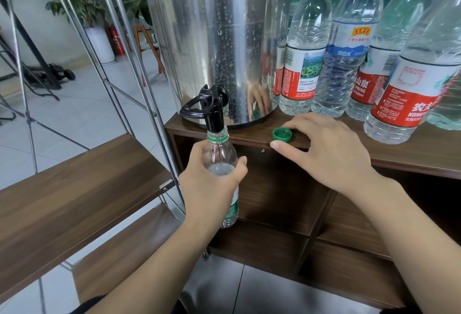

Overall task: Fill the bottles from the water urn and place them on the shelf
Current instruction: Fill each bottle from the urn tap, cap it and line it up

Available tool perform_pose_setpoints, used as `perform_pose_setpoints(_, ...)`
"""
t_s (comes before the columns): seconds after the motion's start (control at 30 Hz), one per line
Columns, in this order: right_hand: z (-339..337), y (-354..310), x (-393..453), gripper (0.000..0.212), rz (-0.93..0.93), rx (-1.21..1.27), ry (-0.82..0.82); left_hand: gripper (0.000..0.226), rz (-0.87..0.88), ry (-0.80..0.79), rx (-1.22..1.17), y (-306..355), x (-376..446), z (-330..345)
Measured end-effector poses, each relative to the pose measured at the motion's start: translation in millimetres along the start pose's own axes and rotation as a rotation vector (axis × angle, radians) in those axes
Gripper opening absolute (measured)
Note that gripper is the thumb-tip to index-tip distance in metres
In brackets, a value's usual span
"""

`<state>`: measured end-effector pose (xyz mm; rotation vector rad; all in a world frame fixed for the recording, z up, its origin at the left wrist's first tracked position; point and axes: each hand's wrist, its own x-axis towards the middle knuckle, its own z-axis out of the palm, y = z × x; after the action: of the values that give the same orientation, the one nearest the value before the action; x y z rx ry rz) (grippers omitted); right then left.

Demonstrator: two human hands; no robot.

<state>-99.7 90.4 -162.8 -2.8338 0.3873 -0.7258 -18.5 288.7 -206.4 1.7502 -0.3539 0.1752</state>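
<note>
To my left the shelf waits. My left hand wraps the bottle, its mouth at the urn tap; if it drifts, water could spill. My right hand lies loosely open, holding nothing, by the green cap, which I might knock off the counter.

I see both forearms bare to the elbow; left hand and right hand without gloves, rings or watch; short plain nails; dark clothing edges below.
</note>
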Motion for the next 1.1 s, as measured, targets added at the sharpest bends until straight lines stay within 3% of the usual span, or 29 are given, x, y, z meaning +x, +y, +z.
perform_pose_setpoints(1.1,-1.0,-0.8,0.3,0.056,0.005,-0.008,-0.003,0.042,-0.005,0.000,-0.010,0.2,0.0,-0.2)
